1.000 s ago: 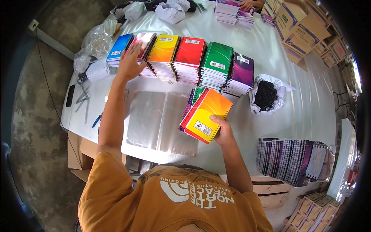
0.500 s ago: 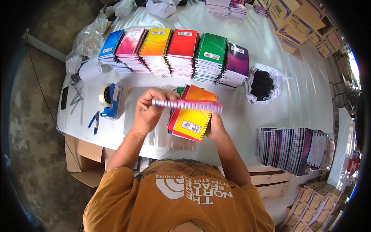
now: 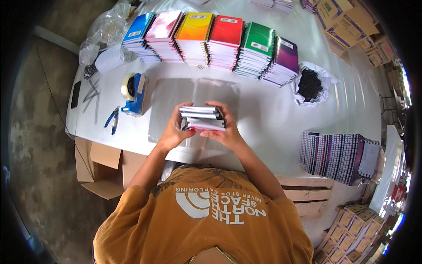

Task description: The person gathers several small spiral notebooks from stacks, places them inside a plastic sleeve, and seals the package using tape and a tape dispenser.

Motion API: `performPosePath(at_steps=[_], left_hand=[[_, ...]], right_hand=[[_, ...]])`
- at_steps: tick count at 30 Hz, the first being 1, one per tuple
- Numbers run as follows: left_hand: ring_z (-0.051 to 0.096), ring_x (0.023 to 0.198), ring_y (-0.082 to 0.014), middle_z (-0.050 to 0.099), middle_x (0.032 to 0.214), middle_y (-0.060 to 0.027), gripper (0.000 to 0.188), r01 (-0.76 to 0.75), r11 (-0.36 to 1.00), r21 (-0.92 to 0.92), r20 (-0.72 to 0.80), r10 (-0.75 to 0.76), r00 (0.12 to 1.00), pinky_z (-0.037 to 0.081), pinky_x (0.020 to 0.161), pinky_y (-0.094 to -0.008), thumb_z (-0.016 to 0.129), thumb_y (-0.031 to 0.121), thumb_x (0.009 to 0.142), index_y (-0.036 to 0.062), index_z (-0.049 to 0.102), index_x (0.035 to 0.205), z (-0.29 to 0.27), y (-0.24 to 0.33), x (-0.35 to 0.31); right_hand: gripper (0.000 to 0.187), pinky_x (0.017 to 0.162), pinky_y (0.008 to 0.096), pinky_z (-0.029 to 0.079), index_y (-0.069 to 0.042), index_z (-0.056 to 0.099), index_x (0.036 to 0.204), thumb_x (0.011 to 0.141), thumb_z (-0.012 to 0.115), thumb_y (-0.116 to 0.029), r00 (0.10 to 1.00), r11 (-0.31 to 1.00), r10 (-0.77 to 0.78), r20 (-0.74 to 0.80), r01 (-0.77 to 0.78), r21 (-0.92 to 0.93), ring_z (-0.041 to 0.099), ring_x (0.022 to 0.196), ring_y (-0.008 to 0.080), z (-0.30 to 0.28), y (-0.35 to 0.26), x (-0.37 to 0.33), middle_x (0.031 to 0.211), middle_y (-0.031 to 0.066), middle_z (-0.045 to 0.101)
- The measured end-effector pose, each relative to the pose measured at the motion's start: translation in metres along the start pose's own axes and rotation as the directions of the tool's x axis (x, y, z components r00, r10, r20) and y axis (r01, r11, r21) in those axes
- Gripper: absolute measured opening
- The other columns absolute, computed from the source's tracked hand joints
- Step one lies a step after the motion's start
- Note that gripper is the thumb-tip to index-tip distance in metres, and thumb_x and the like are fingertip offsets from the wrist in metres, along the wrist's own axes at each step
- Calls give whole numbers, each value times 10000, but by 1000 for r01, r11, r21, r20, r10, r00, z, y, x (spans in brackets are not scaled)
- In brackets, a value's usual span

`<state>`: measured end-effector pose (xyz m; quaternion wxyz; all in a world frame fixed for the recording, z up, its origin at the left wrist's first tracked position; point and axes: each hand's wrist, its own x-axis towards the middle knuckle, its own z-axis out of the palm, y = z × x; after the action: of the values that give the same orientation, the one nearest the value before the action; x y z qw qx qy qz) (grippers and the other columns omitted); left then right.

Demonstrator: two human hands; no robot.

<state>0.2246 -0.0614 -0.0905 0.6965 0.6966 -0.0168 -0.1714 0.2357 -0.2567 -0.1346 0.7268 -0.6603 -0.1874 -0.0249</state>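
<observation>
Between my two hands is a small stack of notebooks (image 3: 203, 118), held on edge so that the white page edges face up. My left hand (image 3: 174, 130) grips its left end and my right hand (image 3: 225, 127) its right end, both with fingers behind and thumbs in front. A bit of red cover shows low on the near side; the other covers are hidden. Beneath and behind the stack lie clear plastic sheets or bags (image 3: 169, 97) on the table. Beyond them stands a row of spiral notebook piles, among them blue (image 3: 138, 28), yellow (image 3: 194, 26), red (image 3: 226, 33) and green (image 3: 259, 42).
At left are a blue tape dispenser (image 3: 135, 94), blue-handled pliers (image 3: 112, 119) and a black phone (image 3: 76, 94). A white bag of black coils (image 3: 310, 86) sits right of the piles. More spiral notebooks (image 3: 338, 154) line the right edge. An open carton (image 3: 105, 165) stands below the table's left edge.
The notebooks, fanned out with a purple-pink one held over them, are now gathered into one upright stack. My hands have come level at its two ends. The view has shifted.
</observation>
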Motion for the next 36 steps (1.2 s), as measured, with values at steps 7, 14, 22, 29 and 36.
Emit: performPosePath(at_steps=[7, 14, 22, 29, 36], left_hand=[[483, 1103, -185, 513, 1147, -73, 711, -242, 968, 70, 25, 241, 970, 362, 1000, -326, 678, -11, 618, 61, 391, 1265, -2, -65, 18], [354, 1311, -229, 399, 1380, -126, 758, -175, 966, -189, 87, 194, 977, 270, 1088, -345, 565, 59, 698, 47, 300, 1409, -111, -70, 58], [533, 1112, -248, 553, 1190, -166, 520, -242, 878, 412, -642, 468, 607, 424, 930, -346, 521, 15, 803, -35, 413, 1309, -217, -42, 109], [525, 1130, -352, 558, 1207, -210, 618, 277, 362, 890, -440, 524, 729, 412, 952, -410, 586, 438, 831, 6, 497, 1264, -226, 129, 199], [536, 1098, -388, 555, 1173, -262, 574, 165, 204, 965, -238, 416, 878, 443, 899, -460, 537, 448, 832, -40, 540, 1136, -200, 121, 220]], right_hand=[[713, 862, 331, 470, -50, 553, 1093, 509, 916, -240, 993, 996, 41, -107, -33, 80, 587, 963, 175, 27, 50, -13, 1038, 74, 615], [543, 804, 288, 506, -8, 605, 1029, 567, 874, -103, 945, 964, 265, -191, -263, 38, 623, 877, 132, 32, 31, 1, 949, 60, 667], [419, 804, 318, 505, -1, 545, 1139, 798, 667, -213, 872, 803, 425, -241, -240, 546, 624, 912, 190, 36, 11, 3, 1052, 116, 631], [446, 852, 372, 499, 0, 473, 1214, 878, 546, -283, 761, 458, 649, 0, -390, 798, 609, 971, 246, 40, 10, 8, 1114, 152, 593], [393, 821, 347, 507, -18, 486, 1196, 881, 572, -236, 738, 558, 654, -165, -324, 763, 609, 954, 217, 54, 3, 25, 1086, 122, 598]])
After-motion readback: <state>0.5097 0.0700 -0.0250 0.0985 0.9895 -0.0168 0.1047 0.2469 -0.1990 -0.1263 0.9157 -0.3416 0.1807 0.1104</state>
